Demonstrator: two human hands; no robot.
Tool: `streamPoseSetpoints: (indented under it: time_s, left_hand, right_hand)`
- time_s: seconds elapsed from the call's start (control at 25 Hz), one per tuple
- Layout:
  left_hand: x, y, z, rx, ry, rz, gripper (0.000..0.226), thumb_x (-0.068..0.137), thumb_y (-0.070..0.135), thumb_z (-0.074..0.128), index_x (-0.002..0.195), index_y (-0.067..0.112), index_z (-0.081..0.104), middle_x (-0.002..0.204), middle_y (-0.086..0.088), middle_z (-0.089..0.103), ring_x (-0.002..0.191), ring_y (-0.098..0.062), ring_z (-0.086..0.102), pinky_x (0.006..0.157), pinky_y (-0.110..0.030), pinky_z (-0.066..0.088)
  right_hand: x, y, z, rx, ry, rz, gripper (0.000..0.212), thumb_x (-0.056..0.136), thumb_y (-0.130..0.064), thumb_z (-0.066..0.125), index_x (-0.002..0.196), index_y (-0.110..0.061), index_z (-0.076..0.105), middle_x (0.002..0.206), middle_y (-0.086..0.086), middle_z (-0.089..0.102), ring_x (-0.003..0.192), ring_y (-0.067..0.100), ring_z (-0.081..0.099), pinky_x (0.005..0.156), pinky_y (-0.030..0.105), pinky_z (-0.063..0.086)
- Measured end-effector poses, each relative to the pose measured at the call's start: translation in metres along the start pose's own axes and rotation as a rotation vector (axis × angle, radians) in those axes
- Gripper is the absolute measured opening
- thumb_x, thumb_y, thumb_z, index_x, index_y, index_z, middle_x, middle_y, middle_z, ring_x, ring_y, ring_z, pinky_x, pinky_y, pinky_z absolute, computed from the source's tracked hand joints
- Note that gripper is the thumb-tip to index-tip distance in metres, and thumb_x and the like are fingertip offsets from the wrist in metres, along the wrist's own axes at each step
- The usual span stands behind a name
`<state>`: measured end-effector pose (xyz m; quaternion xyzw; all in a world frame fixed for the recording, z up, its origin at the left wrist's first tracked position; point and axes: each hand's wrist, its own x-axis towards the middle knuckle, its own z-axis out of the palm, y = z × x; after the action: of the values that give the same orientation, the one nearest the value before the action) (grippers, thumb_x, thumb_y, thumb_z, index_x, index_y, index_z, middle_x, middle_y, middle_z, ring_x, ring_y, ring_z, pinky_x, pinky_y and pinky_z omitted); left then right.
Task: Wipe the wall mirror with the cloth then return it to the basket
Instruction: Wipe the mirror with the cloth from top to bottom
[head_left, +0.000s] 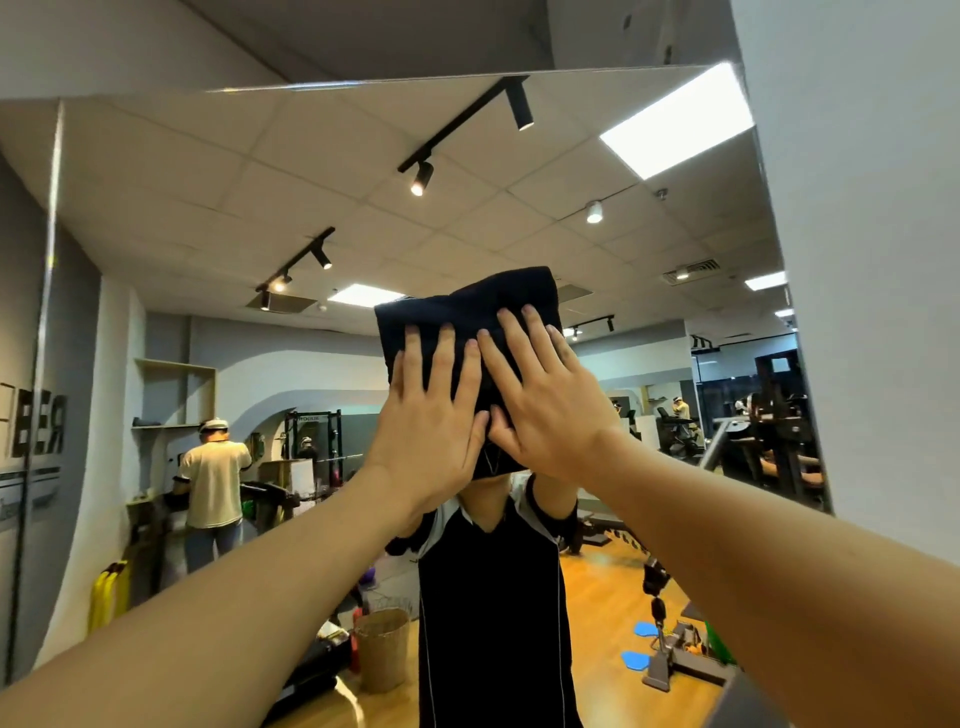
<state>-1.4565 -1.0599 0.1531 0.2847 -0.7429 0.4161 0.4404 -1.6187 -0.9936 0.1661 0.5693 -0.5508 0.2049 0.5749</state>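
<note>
A large wall mirror (649, 249) fills most of the view and reflects a gym room. A folded dark cloth (457, 306) lies flat against the glass at about head height. My left hand (434, 410) and my right hand (545, 395) both press on the cloth with fingers spread, side by side, thumbs nearly touching. The lower part of the cloth is hidden under my palms. A woven basket (382, 654) shows only as a reflection, low and left of centre.
A white wall (872, 260) borders the mirror on the right. A grey wall with lettering (31, 426) stands at the left. The reflection shows a person in a pale shirt (213, 478), gym machines (769, 436) and a wooden floor.
</note>
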Motion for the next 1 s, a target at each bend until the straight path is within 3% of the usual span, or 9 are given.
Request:
streamPoseSetpoints:
  time_s: [1.0]
  left_hand:
    - [0.067, 0.194, 0.029, -0.050, 0.073, 0.079, 0.073, 0.098, 0.047, 0.030, 0.158, 0.008, 0.015, 0.163, -0.022, 0.018, 0.150, -0.050, 0.009, 0.121, -0.062, 0.017]
  right_hand:
    - [-0.117, 0.172, 0.011, -0.077, -0.024, 0.083, 0.073, 0.100, -0.050, 0.029, 0.161, -0.009, 0.024, 0.166, 0.022, 0.020, 0.155, 0.040, 0.012, 0.125, 0.053, 0.021]
